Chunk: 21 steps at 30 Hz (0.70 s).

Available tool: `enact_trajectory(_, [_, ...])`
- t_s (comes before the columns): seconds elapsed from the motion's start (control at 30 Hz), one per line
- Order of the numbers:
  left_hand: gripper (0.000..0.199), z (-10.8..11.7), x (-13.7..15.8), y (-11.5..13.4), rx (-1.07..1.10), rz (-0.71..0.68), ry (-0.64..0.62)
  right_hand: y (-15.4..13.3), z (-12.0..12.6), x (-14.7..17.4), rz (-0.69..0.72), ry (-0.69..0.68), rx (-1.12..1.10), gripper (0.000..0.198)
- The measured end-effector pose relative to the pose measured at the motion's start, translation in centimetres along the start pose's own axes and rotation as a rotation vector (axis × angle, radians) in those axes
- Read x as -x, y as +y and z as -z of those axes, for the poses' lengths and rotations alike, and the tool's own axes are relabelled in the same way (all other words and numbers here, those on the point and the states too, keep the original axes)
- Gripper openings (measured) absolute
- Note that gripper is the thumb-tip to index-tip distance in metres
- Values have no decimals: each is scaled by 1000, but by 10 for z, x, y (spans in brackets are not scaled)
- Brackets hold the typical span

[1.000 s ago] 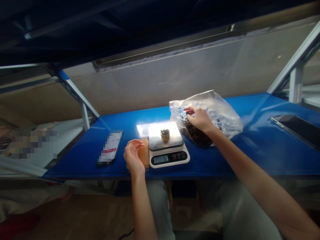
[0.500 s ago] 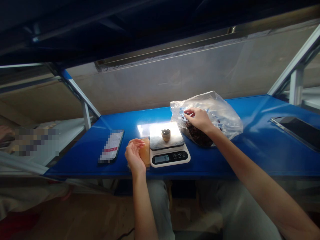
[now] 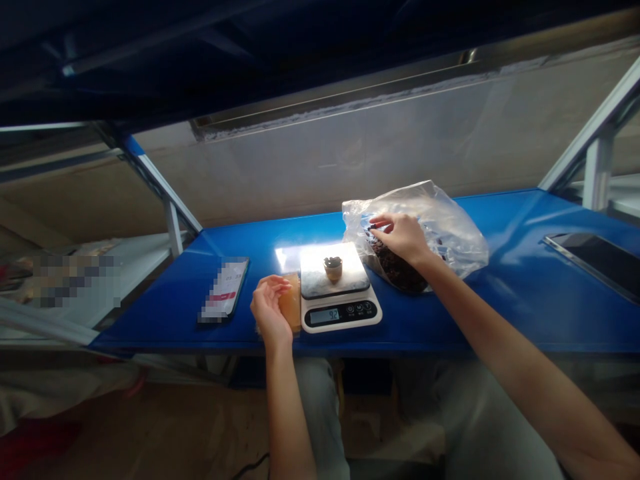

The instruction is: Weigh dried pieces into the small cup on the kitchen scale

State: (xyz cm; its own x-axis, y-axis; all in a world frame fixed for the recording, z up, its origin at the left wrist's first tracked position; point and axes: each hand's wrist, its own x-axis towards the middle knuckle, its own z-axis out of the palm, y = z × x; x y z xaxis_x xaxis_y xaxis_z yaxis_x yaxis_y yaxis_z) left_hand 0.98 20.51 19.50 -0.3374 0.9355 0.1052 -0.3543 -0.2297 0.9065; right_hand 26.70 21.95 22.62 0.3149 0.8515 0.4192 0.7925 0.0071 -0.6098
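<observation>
A small tan cup (image 3: 333, 269) filled with dark pieces stands on the plate of a white digital kitchen scale (image 3: 345, 328), whose display seems to read 9.2. To the left of the scale lies a flat orange-tan packet (image 3: 291, 303) in clear wrap. My left hand (image 3: 271, 308) rests against that packet, palm turned right, fingers loosely bent and holding nothing. My right hand (image 3: 404, 237) is over the mouth of a clear plastic bag (image 3: 457, 230) with dark brown crumbly pieces (image 3: 395, 267) inside. Its thumb and forefinger are slightly apart above the pieces.
A phone (image 3: 225, 290) with a lit screen lies on the blue table (image 3: 160, 313) at left. A dark-screened phone or tablet (image 3: 595, 263) is at the far right. Metal frame posts (image 3: 173, 227) and a wall bound the table.
Both hands keep nearly the same places; the whole view has shifted only slightly. The scale's reading looks the same.
</observation>
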Motion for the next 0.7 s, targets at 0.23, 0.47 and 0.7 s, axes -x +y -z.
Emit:
enact_trajectory(0.23, [23,-1,1,1,2,8,7,-2,-1,0,-9,35,35,20])
enact_trajectory(0.47, [23,0,1,1,-15,-2,5,-6,4,2,-10,63,19,17])
enact_trajectory(0.7, [24,0,0,1,-24,-4,4,-5,4,2,10,56,-27,19])
